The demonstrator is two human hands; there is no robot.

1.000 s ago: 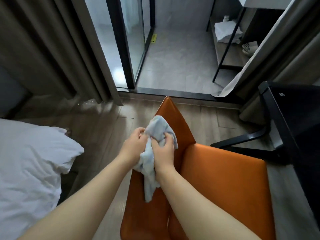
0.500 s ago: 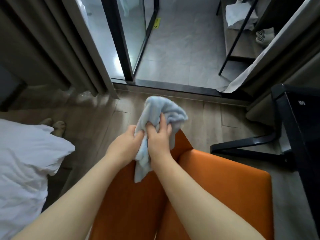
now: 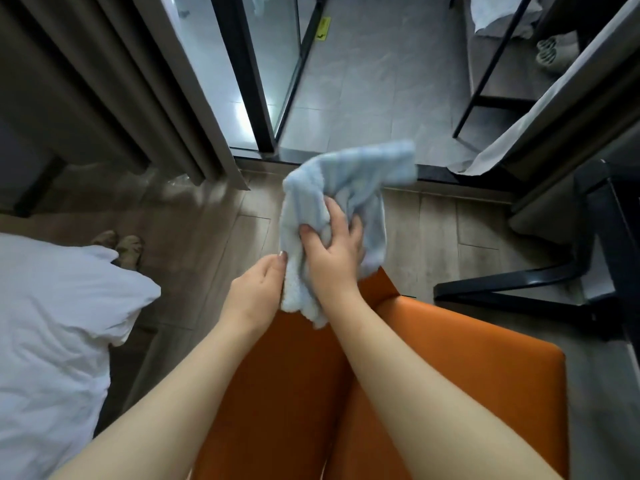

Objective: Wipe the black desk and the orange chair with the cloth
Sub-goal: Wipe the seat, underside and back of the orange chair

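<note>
A light blue cloth [image 3: 349, 174] is bunched in the air above the top edge of the orange chair [image 3: 450, 341]. My right hand [image 3: 332, 251] grips the middle of the cloth, fingers curled into its folds. My left hand [image 3: 256, 289] pinches the cloth's lower left edge beside the right wrist. The chair's backrest and seat lie below my forearms. The black desk [image 3: 620, 216] shows only as a dark corner and frame at the right edge.
A bed with white bedding [image 3: 59, 323] fills the lower left, slippers [image 3: 121, 245] on the wooden floor beside it. Grey curtains [image 3: 114, 81] hang at the upper left. A glass door frame [image 3: 249, 81] opens onto a tiled area with a black rack [image 3: 485, 64].
Both hands have lifted the cloth up and away from the chair's backrest. The cloth has spread wider at its top, and the view has tilted further down.
</note>
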